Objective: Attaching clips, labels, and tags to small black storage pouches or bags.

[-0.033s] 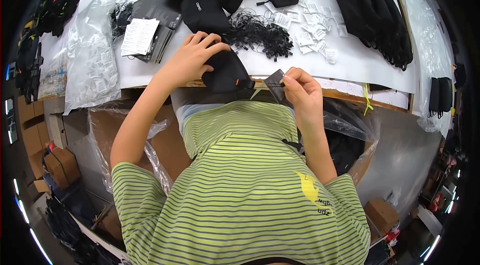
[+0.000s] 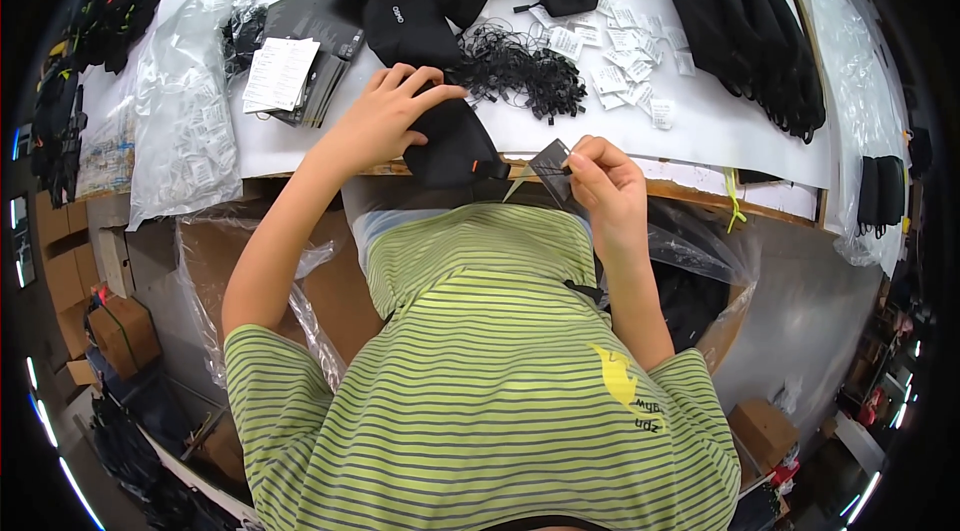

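Note:
A small black fabric pouch hangs over the table's front edge, with a small orange tab and a loop at its lower right. My left hand grips its upper left part, thumb at the side and fingers across the top. Just right of the pouch, my right hand pinches a dark hang tag with a thin black string between thumb and fingertips. The tag is close to the pouch's loop; whether the string passes through the loop I cannot tell.
A pile of black tag strings and scattered white labels lie beyond my hands. More black pouches fill the back. Dark cards under white slips sit left, beside a plastic bag. Stacked black pouches lie right.
The tag in my right hand has shifted very slightly. My left hand and the pouch stay in place.

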Demonstrator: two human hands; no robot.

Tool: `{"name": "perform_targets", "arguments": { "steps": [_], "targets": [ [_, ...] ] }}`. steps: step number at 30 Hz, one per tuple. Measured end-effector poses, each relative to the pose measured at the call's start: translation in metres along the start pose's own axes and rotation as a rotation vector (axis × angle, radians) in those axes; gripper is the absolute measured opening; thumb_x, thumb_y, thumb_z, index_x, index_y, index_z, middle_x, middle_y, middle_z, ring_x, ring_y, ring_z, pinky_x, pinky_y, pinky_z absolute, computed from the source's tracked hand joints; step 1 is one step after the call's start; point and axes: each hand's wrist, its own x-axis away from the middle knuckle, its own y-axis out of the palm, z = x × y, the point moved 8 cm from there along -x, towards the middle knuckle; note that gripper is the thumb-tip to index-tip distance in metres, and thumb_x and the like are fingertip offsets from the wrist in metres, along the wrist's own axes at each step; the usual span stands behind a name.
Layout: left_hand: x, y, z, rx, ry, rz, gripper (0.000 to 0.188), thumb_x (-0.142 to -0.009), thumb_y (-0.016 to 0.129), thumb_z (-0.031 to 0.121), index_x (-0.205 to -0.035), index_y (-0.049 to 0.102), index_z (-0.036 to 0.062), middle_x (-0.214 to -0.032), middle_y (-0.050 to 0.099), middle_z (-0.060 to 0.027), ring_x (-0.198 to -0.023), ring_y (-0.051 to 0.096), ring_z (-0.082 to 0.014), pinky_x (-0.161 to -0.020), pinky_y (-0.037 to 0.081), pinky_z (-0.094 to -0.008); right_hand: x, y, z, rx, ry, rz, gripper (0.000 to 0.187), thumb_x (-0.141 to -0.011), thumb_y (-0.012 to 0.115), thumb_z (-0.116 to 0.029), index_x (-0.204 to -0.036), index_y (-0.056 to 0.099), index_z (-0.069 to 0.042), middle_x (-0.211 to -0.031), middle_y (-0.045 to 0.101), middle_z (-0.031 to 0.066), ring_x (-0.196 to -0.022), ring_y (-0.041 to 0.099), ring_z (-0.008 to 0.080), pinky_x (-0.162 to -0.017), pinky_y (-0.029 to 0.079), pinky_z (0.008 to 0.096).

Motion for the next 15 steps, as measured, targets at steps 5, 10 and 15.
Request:
{"name": "perform_targets", "arguments": {
  "steps": [5, 10, 15],
  "targets": [
    [-0.004, -0.002, 0.003, -0.039, 0.096, 0.088, 0.058, -0.063, 0.078, 0.010, -0.115, 0.055, 0.0176, -0.124, 0.047, -0.0031, -0.116, 0.043, -0.0247, -0.100, 0.034, -0.0387, -0.001, -0.010, 0.000, -0.012, 0.008, 0.012, 0.015, -0.091, 0.058, -0.010, -0.078, 0.053, -0.005, -0.066, 0.041, -0.0048, -0.049, 0.028, 0.0015, -0.046, 0.020, 0.0190],
    [-0.006, -0.004, 0.001, 0.028, 0.018, 0.039, 0.038, -0.064, 0.073, 0.003, -0.096, 0.055, 0.0095, -0.117, 0.051, -0.0045, -0.114, 0.045, -0.0244, -0.095, 0.037, -0.0380, -0.003, -0.027, -0.007, -0.117, -0.068, 0.048, 0.013, -0.093, 0.058, -0.012, -0.083, 0.052, -0.007, -0.052, 0.030, -0.0102, -0.044, 0.020, 0.0010, -0.043, 0.014, 0.0221],
    [0.024, -0.027, 0.018, 0.030, 0.125, 0.488, 0.026, -0.063, 0.062, -0.003, -0.086, 0.053, 0.0037, -0.097, 0.058, -0.0076, -0.097, 0.055, -0.0274, -0.083, 0.044, -0.0379, -0.006, -0.045, -0.021, -0.101, -0.136, 0.080, 0.014, -0.094, 0.056, -0.013, -0.083, 0.050, -0.007, -0.050, 0.028, -0.0100, -0.043, 0.019, 0.0018, -0.043, 0.014, 0.0227]
  ]
}}
